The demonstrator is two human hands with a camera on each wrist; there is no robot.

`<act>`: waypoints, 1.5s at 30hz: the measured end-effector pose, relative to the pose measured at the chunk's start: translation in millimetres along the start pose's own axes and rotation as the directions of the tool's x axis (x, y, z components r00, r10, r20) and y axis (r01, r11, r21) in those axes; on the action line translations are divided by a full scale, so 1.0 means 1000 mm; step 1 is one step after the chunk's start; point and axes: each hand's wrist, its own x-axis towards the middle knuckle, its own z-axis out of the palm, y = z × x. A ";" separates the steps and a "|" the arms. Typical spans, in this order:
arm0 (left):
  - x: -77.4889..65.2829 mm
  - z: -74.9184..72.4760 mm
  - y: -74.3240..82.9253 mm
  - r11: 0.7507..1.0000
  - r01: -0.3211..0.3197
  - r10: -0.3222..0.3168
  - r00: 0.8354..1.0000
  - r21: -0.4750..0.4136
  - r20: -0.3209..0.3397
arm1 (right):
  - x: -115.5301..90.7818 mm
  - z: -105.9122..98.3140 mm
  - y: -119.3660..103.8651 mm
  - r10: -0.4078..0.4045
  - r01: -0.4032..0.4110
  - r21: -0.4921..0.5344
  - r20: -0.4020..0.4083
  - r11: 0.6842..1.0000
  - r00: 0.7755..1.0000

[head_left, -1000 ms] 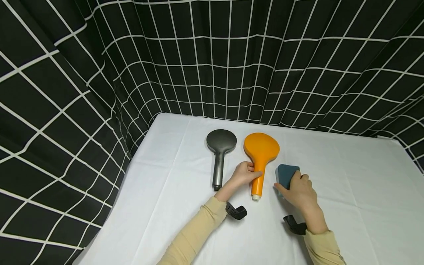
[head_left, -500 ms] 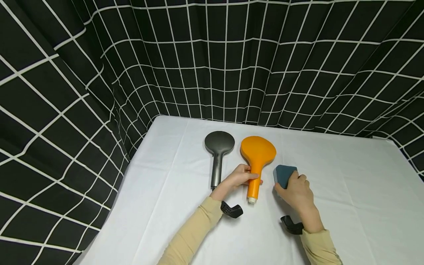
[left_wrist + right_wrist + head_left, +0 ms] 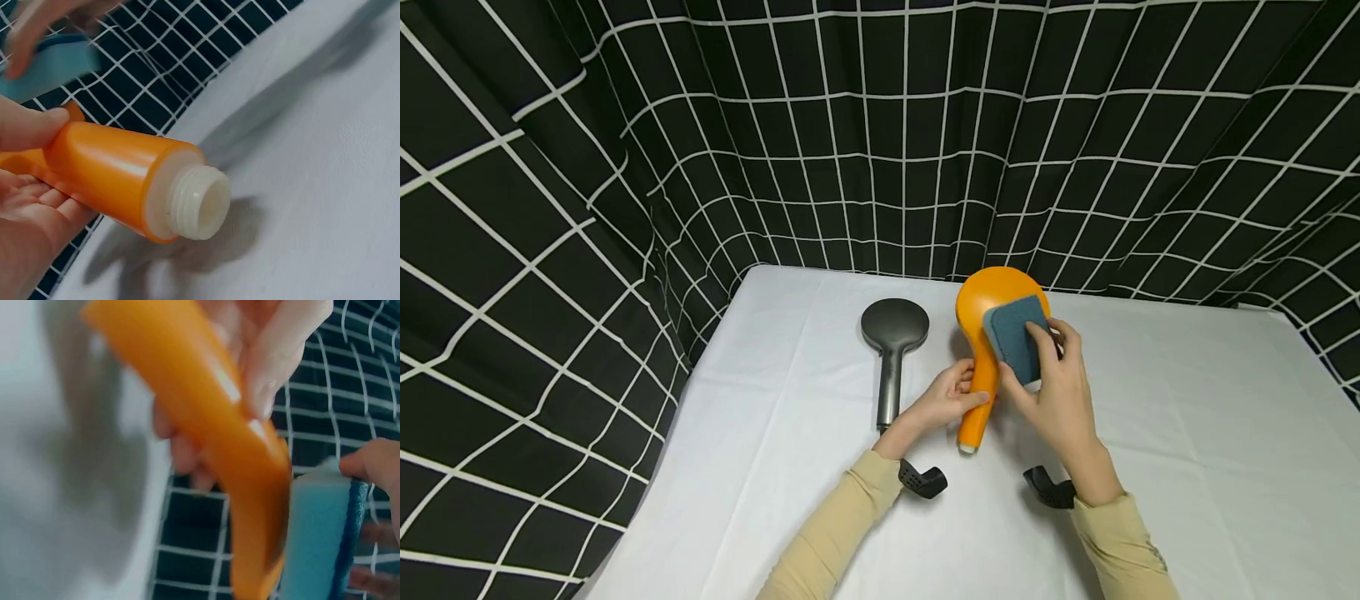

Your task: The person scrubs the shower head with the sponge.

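Observation:
An orange shower head (image 3: 992, 292) is held tilted above the white table. My left hand (image 3: 951, 396) grips it by the handle, thumb on one side and fingers on the other. Its white threaded end (image 3: 203, 203) faces the left wrist camera. With my right hand (image 3: 1060, 392) I hold a blue sponge (image 3: 1018, 337) against the head of the orange shower head. In the right wrist view, the sponge's darker blue side faces my fingers and its light blue foam (image 3: 315, 534) lies along the orange surface.
A dark grey shower head (image 3: 895, 325) lies on the white-covered table (image 3: 790, 400), left of the orange one. Black wrist-worn pieces (image 3: 923, 481) sit at both wrists. A black curtain (image 3: 850, 125) with a white grid hangs behind and at the sides.
My left hand has lifted and tilted the orange shower head off the table. My right hand has raised the sponge from the table and brought it left onto the shower head.

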 end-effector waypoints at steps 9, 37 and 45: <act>-0.008 0.010 0.029 0.990 -0.113 0.111 0.993 0.081 0.038 | 0.057 0.000 -0.005 -0.191 0.194 0.008 -0.121 0.981 0.974; -0.019 0.007 0.049 0.918 -0.259 0.261 0.965 0.300 0.035 | 0.092 -0.009 -0.003 -0.040 0.068 0.090 -0.279 0.994 0.960; -0.017 0.009 0.046 0.901 -0.252 0.267 0.964 0.354 0.006 | 0.072 0.008 -0.014 -0.379 0.382 0.004 -0.101 0.924 0.920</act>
